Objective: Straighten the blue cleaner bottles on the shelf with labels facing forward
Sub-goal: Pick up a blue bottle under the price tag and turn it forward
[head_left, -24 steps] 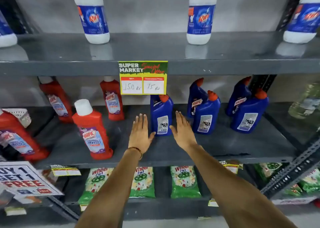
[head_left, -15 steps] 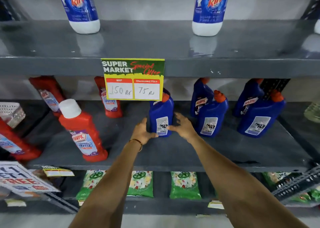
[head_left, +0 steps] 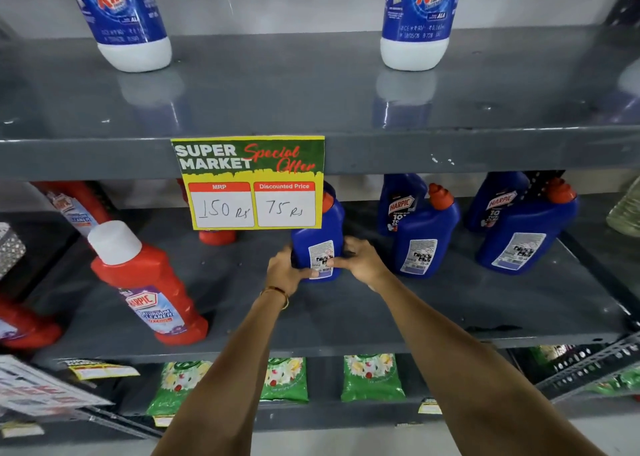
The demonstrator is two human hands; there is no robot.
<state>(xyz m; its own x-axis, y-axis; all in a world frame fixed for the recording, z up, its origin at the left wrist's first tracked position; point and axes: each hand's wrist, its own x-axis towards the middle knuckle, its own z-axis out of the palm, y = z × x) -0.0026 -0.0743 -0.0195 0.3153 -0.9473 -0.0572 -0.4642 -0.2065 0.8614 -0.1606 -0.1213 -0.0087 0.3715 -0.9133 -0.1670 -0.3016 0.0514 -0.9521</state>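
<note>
Both hands are clamped on one blue Harpic bottle (head_left: 318,244) standing on the middle shelf (head_left: 346,317), just under the yellow price card (head_left: 252,182). The left hand (head_left: 285,270) wraps its near-left lower edge and the right hand (head_left: 360,260) presses the right side, fingers curled round the base. The bottle shows its back panel, with barcode and small print, toward the viewer, so the brand label faces away and it needs a half turn.

Main risks, as I judge them:

- The red cap (head_left: 327,201) sits close behind the hanging price card. Lifting the bottle to turn it could knock the card askew or pull it off the shelf edge.
- Both grips are low on a tall bottle. A quick twist may let the top tip toward the back of the shelf.
- To the right, near the right hand, a second blue bottle (head_left: 420,237) stands with another (head_left: 401,203) close behind it. A wide swing of the right elbow or wrist could nudge them out of line or topple them; two more blue bottles (head_left: 519,237) stand farther right.
- The shelf surface looks glossy, so a bottle turned in place may slide rather than pivot and end up off the row.
- The red bathroom cleaner bottle (head_left: 149,289) to the near left stands well apart and seems safe.
</note>
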